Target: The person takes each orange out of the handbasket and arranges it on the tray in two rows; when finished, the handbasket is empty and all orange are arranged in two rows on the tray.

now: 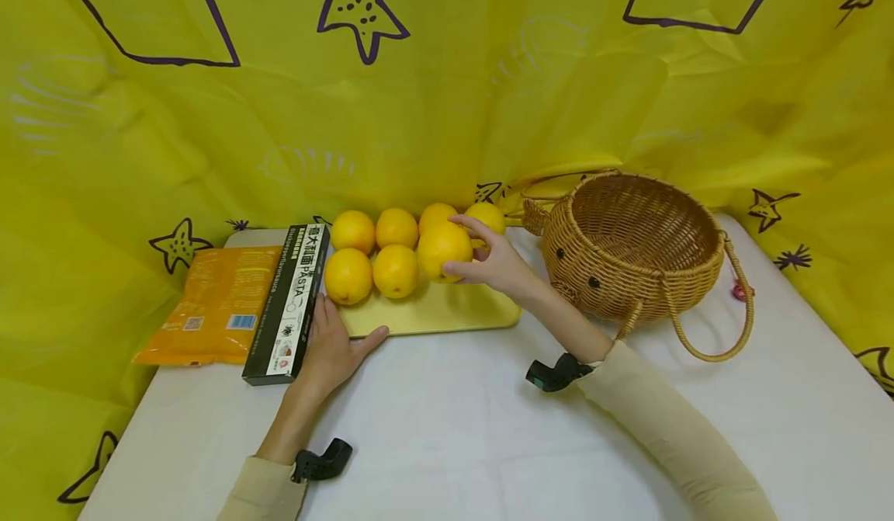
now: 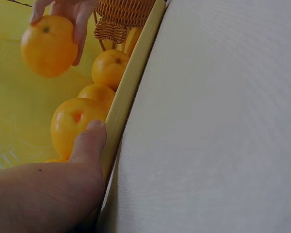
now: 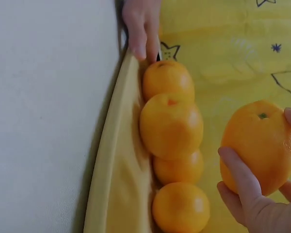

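My right hand [image 1: 492, 261] grips an orange [image 1: 445, 251] between thumb and fingers. In both wrist views this orange [image 3: 260, 145] is raised above the others. Several more oranges [image 1: 396, 270] sit in two rows on a pale yellow board [image 1: 447, 311], and the raised one partly covers those behind it. My left hand [image 1: 331, 354] rests at the board's front left corner, between it and a black pasta box [image 1: 286, 307]. Its thumb is stretched along the board's front edge, and its other fingers point away beside the box.
Right of the board stands a wicker basket [image 1: 615, 276] shaped like an animal, with handles drooping at its sides. An orange plastic packet [image 1: 216, 303] lies left of the pasta box. Behind the white table [image 1: 447, 428] hangs a yellow patterned cloth [image 1: 447, 117].
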